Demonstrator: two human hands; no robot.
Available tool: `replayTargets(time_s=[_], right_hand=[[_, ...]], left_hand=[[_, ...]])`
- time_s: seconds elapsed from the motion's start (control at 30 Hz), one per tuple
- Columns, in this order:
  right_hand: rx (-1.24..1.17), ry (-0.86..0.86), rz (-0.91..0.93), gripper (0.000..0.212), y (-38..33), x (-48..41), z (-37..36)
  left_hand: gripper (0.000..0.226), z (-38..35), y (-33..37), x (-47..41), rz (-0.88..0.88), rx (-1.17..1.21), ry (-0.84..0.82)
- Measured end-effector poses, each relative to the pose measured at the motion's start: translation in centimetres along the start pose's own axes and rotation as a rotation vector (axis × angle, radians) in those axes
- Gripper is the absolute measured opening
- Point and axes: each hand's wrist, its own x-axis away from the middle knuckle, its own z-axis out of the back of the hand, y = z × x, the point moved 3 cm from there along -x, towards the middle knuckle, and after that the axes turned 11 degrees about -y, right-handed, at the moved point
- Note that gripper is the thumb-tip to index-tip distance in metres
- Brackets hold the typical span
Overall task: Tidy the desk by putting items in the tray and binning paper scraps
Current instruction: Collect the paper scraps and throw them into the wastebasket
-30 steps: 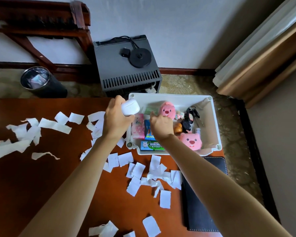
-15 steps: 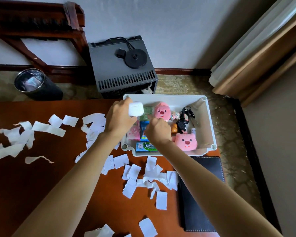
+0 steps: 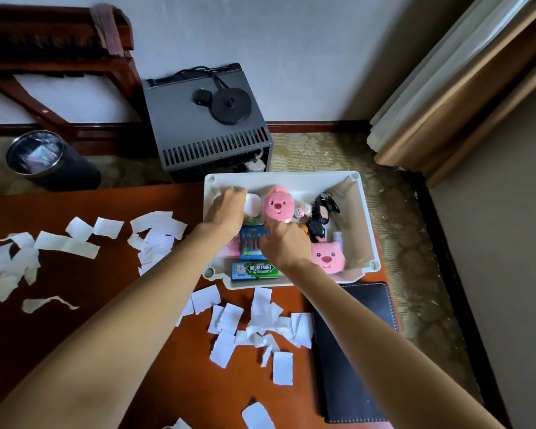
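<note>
Under both my hands sits the white tray [image 3: 364,224], at the desk's [image 3: 75,320] far right corner. My left hand [image 3: 226,209] has carried the white earbud case [image 3: 252,205] from above the rim down into the back left corner, fingers still pinching it. My right hand [image 3: 287,243] rests curled over the packets; whether it grips anything I cannot tell. Judgement: items nearly stowed; paper scraps [image 3: 257,323] near my wrists remain unbinned, the bin [image 3: 37,156] far left

A hotel room, by the look of it: a dark wooden luggage rack [image 3: 56,57] against the wall, a black minibar [image 3: 208,131] carrying a kettle base [image 3: 231,105], patterned carpet [image 3: 322,153], heavy curtains [image 3: 464,78], a lined bin [image 3: 44,159].
</note>
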Motion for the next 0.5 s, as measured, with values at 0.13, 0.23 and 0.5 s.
replayTargets(time_s=[0.13, 0.23, 0.5], right_hand=[[-0.045, 0.015, 0.011, 0.025, -0.1, 0.3, 0.3], [-0.059, 0.029, 0.018, 0.028, 0.0, 0.8, 0.4], [-0.092, 0.185, 0.062, 0.028, -0.7, 6.4, 0.2]], left_hand=[[0.045, -0.3, 0.1, 0.4, 0.025, 0.049, 0.049], [0.043, 0.1, 0.0, 1.2, 0.042, 0.103, 0.053], [0.035, 3.1, 0.7, 8.8, 0.05, 0.239, 0.197]])
